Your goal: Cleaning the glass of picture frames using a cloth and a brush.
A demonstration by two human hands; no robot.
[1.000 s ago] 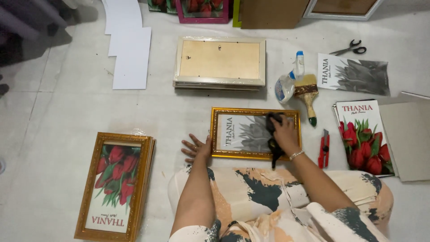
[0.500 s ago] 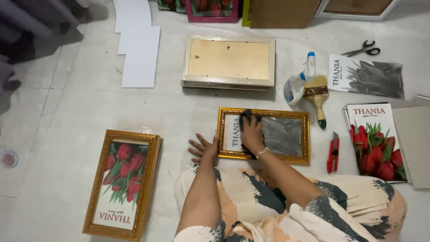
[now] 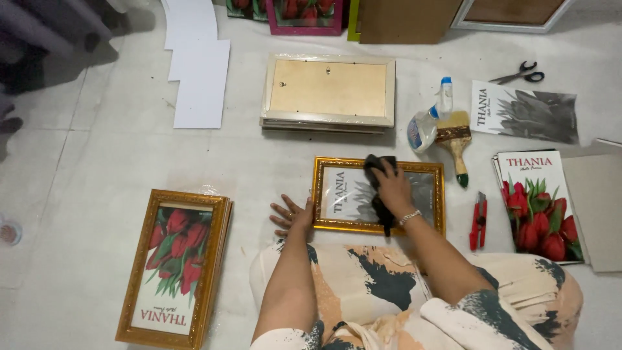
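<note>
Even, soft overhead light fills the scene, leaving only faint shadows under the stacked frames [image 3: 327,91] and a dull sheen on the gold frame's glass [image 3: 414,185], while the top-left corner falls dark and blurred and edges bow slightly.

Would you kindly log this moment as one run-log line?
right hand: presses dark cloth on gold picture frame glass | left hand: flat on floor at frame's left edge | nearby: spray bottle, paintbrush, red cutter
</note>
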